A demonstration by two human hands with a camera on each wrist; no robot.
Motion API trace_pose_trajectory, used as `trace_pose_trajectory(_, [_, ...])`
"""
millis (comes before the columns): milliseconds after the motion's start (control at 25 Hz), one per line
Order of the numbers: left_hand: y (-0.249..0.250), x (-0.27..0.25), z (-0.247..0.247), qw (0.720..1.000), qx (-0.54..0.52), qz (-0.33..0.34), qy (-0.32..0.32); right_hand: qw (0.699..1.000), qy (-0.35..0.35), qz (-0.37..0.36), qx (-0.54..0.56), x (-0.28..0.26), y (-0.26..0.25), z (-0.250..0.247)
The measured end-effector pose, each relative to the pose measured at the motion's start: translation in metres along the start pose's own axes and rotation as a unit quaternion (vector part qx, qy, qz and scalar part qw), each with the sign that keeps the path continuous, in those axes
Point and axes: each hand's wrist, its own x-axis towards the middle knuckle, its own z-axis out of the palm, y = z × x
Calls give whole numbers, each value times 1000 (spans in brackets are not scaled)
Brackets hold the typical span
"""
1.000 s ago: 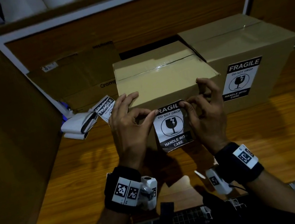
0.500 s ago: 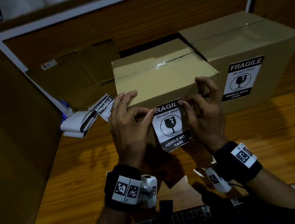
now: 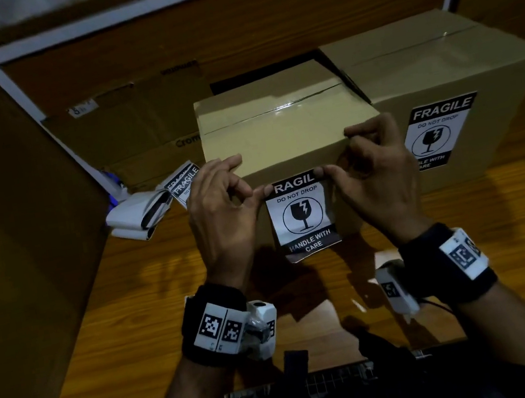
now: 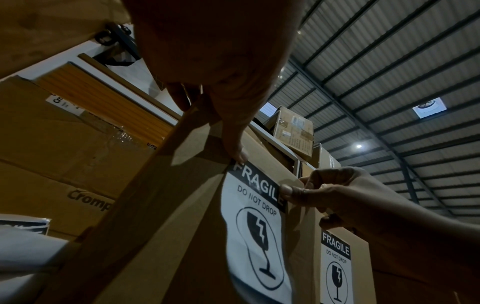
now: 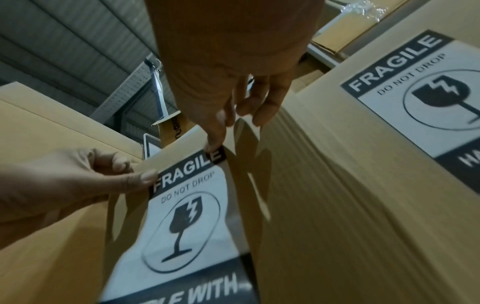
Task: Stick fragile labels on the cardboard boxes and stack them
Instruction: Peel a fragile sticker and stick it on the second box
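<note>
1. Right now my left hand [image 3: 221,212] and my right hand [image 3: 379,176] sit at the centre of the head view, each at one top corner of the fragile label [image 3: 304,216].
2. My left thumb tip lies on the label's upper left corner, over the "F"; my other left fingers [image 3: 227,164] are loosely bent, their tips touching the box's top front edge.
3. My right thumb presses the upper right corner, over the "E"; whether a finger sits behind the paper I cannot tell. My remaining right fingers curl over the top front edge of the box.
4. The label stands with its long axis vertical against the front face of the near cardboard box [image 3: 277,127]: the "FRAGILE" band is at the top, just under the box's top edge, the broken-glass symbol is upright, and "HANDLE WITH CARE" is at the bottom.
5. Its lower edge curls off the cardboard, toward the wooden table [image 3: 502,228].
6. That box sits mid-frame, its taped seam running left to right.
7. At the right of the frame a second box [image 3: 440,65] stands just beside it, carrying its own upright label [image 3: 437,131].
8. At the left of the frame, on the table, lies a folded strip of spare labels [image 3: 151,207].
</note>
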Motion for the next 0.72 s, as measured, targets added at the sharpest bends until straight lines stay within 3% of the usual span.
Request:
trace_pose_trajectory(160, [1,1,2,1000,14,0,-9,998,-28,-29,-44,10,4,-1])
trace_pose_trajectory(440, [-2,-4,0,996,56,4,-63,998,-14,-34,48,3,25,0])
trace_pose_trajectory(600, [2,3,-10,994,65,-5,-85,995,78,-58,-33,-35,17,15])
trace_pose_trajectory(720, [7,10,-17,987,123,23,-97,989,42,-108,-92,-48,1,32])
